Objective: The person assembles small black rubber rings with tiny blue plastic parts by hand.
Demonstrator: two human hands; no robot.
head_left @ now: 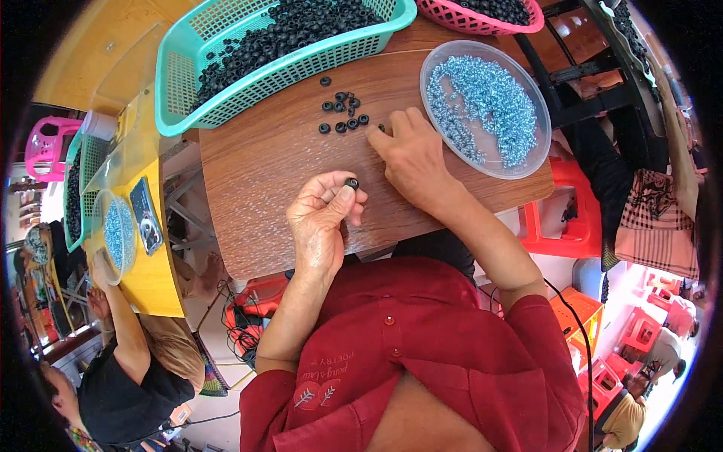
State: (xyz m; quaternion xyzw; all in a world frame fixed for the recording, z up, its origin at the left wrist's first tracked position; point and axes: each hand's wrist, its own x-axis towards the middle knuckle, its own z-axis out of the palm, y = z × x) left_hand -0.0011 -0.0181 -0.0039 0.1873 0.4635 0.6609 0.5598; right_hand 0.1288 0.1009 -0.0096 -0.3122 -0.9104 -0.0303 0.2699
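Note:
My left hand (320,218) is closed, pinching a small black ring-shaped part (352,183) between thumb and fingers above the brown table. Farther right, my right hand (413,157) rests low over the tabletop with its fingers curled. A small black part (382,128) shows at its fingertips, partly covered by them. Several loose black ring-shaped parts (341,127) lie on the wood just left of that hand. To its right, a round clear plastic dish (488,175) holds a heap of small translucent blue pieces (493,98).
At the table's far side stands a teal basket (170,90) of black parts, with a pink basket (482,24) to its right. A red stool (576,233) is right of the table. Left, another person in black (132,392) sits by a yellow table (154,279).

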